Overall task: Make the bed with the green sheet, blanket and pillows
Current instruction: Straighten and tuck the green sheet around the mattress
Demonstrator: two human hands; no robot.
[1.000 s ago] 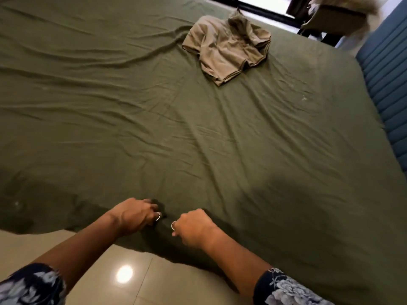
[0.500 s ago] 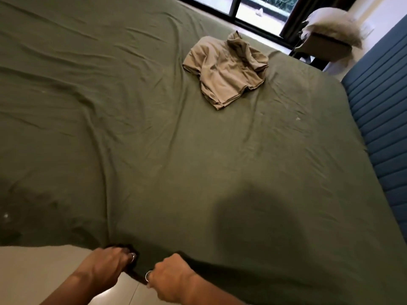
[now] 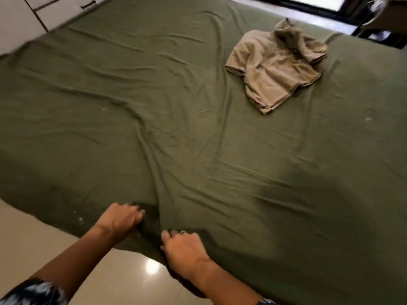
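The green sheet (image 3: pixel 198 128) lies spread over the whole bed, wrinkled, with long creases running from its near edge toward the middle. My left hand (image 3: pixel 120 219) grips a bunch of the sheet at the near edge, fingers curled into the fabric. My right hand (image 3: pixel 185 245) grips the same edge a little to the right, fingers curled, rings showing. A dark fold of sheet hangs between the two hands over the bed's side. No blanket or pillow lies on the bed.
A beige folded garment (image 3: pixel 275 64) lies on the sheet at the far right. Glossy tiled floor (image 3: pixel 44 243) runs along the near side. White cupboard fronts (image 3: pixel 26 16) stand at the far left. A dark-framed window (image 3: pixel 319 7) is beyond the bed.
The view has swung left and down. Both hands keep hold of the sheet's near edge; creases now radiate from the gripped spot and the right hand sits further from the left.
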